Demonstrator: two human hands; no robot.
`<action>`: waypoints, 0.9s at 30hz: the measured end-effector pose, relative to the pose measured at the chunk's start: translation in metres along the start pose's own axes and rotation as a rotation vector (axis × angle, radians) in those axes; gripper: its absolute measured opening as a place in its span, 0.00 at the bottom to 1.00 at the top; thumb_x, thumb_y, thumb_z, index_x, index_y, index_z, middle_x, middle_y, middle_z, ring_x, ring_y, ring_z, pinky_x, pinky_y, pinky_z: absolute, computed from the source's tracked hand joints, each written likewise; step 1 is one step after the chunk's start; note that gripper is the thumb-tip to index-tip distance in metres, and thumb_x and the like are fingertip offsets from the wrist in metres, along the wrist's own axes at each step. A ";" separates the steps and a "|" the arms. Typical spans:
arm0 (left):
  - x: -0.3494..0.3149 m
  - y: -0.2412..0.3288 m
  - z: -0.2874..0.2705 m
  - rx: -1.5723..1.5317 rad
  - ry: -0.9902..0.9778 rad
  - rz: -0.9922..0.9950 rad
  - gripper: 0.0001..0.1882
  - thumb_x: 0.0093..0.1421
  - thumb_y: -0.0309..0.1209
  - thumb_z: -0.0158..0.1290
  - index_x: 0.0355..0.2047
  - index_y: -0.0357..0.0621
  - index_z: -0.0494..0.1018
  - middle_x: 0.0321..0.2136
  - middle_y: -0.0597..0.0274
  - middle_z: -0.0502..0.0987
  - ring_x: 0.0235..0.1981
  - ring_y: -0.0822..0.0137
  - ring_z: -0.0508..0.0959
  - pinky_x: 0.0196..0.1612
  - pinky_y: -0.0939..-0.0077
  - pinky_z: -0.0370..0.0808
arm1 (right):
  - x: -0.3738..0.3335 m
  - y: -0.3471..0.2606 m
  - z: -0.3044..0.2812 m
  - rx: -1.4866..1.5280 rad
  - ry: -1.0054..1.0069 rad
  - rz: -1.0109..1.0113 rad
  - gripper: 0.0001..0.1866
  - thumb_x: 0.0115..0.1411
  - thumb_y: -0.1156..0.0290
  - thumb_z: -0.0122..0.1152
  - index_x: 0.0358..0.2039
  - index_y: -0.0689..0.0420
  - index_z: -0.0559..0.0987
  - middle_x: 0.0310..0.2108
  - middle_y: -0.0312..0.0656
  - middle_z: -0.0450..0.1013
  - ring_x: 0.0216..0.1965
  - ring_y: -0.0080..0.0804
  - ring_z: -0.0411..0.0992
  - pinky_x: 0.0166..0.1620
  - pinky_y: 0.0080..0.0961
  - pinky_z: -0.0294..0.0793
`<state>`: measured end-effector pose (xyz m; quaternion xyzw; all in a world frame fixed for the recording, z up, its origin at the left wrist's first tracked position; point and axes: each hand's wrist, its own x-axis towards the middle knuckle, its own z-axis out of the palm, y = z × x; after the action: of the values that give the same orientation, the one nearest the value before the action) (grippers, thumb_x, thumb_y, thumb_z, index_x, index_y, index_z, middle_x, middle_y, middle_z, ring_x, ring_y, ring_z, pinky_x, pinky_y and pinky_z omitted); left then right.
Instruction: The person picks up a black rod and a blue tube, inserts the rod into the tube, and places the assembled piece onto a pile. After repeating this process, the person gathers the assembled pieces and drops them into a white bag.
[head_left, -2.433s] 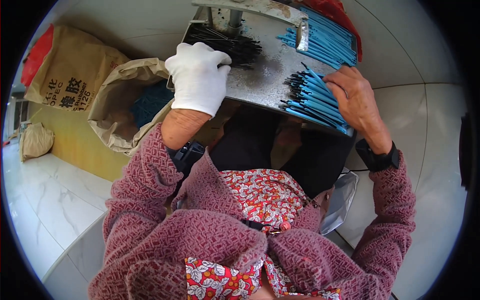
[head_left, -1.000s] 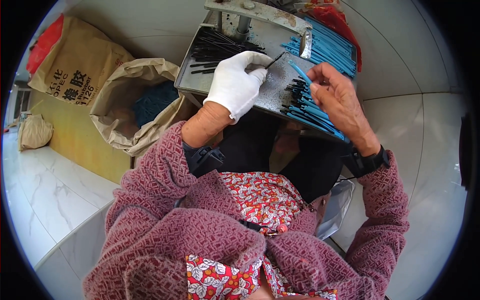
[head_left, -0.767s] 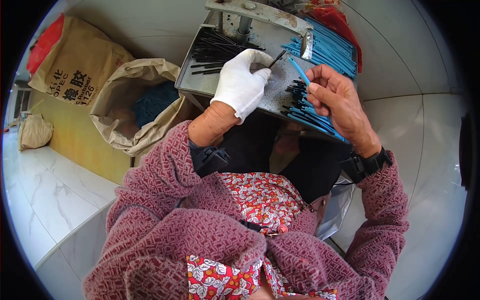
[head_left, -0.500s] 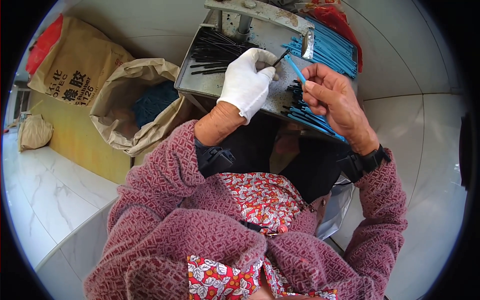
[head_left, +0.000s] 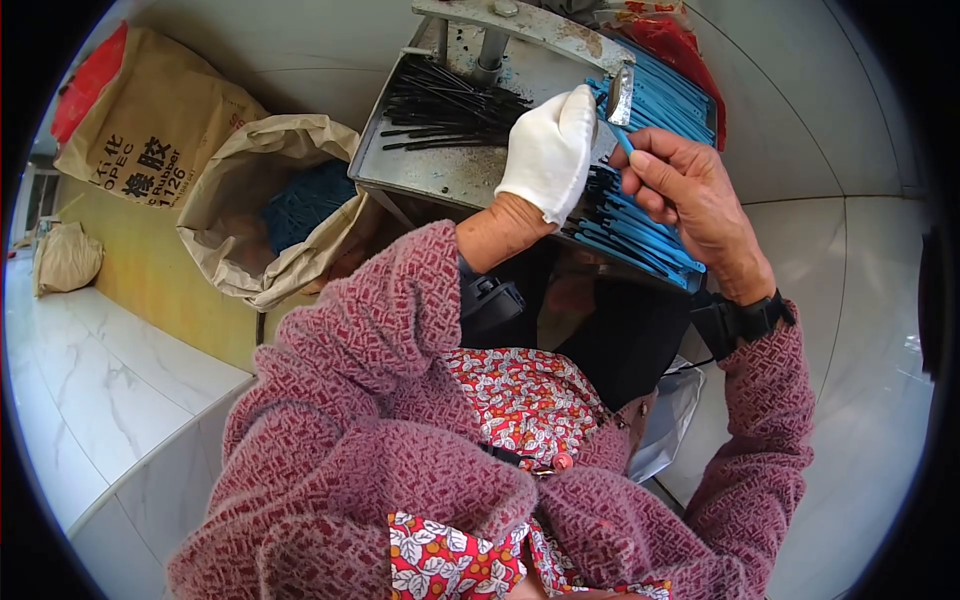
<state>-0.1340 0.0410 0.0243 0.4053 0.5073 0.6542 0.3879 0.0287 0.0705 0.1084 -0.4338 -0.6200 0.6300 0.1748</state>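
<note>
My left hand (head_left: 550,150), in a white glove, is closed beside the metal end of the press arm (head_left: 621,95). Its fingertips are hidden, and so is the thin black stick that showed in its grip half a second ago. Between the thumb and fingers of my bare right hand (head_left: 692,195) is a narrow blue strip (head_left: 623,142), whose upper end reaches the press arm's end. Whether stick and strip touch is hidden. Several blue strips with black parts (head_left: 628,235) lie on the table below my right hand.
On the metal table (head_left: 430,172), black sticks (head_left: 445,100) are heaped at left and blue strips (head_left: 672,95) at the far right. A metal post (head_left: 490,50) stands at the back. Left of the table are an opened paper sack (head_left: 225,170) with blue pieces (head_left: 308,205) and another brown sack (head_left: 150,110).
My left hand has moved right and turned, closing up to the press arm's end. My right hand has shifted slightly right and down, and the blue strip's upper end is now at the metal.
</note>
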 end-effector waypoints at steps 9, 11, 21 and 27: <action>0.005 0.000 0.004 -0.082 -0.007 -0.085 0.23 0.71 0.41 0.44 0.30 0.31 0.75 0.19 0.50 0.75 0.22 0.64 0.74 0.31 0.65 0.71 | 0.005 -0.001 -0.003 -0.177 -0.012 0.015 0.11 0.70 0.68 0.56 0.43 0.63 0.80 0.23 0.27 0.69 0.19 0.08 0.56 0.21 0.08 0.52; 0.004 0.003 0.003 -0.087 -0.012 -0.097 0.23 0.71 0.41 0.44 0.30 0.31 0.75 0.19 0.51 0.75 0.22 0.64 0.74 0.30 0.66 0.71 | 0.005 0.004 -0.002 -0.123 -0.016 0.003 0.11 0.70 0.68 0.56 0.43 0.63 0.80 0.23 0.27 0.70 0.19 0.08 0.56 0.21 0.08 0.52; -0.023 0.020 -0.027 0.418 0.084 0.385 0.14 0.63 0.38 0.55 0.28 0.42 0.81 0.25 0.54 0.79 0.31 0.52 0.77 0.37 0.54 0.73 | 0.002 0.010 0.023 0.204 0.016 -0.037 0.12 0.69 0.67 0.58 0.45 0.62 0.79 0.33 0.34 0.77 0.25 0.07 0.61 0.21 0.07 0.52; -0.025 0.020 -0.092 0.948 0.052 0.441 0.06 0.58 0.33 0.61 0.34 0.51 0.84 0.34 0.61 0.80 0.43 0.56 0.75 0.48 0.63 0.72 | -0.002 0.017 -0.023 -0.474 0.173 -0.171 0.11 0.68 0.68 0.59 0.45 0.62 0.81 0.37 0.36 0.78 0.27 0.17 0.67 0.28 0.17 0.67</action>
<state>-0.2113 -0.0174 0.0260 0.6173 0.6598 0.4286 0.0021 0.0524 0.0802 0.0964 -0.4610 -0.7672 0.4110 0.1732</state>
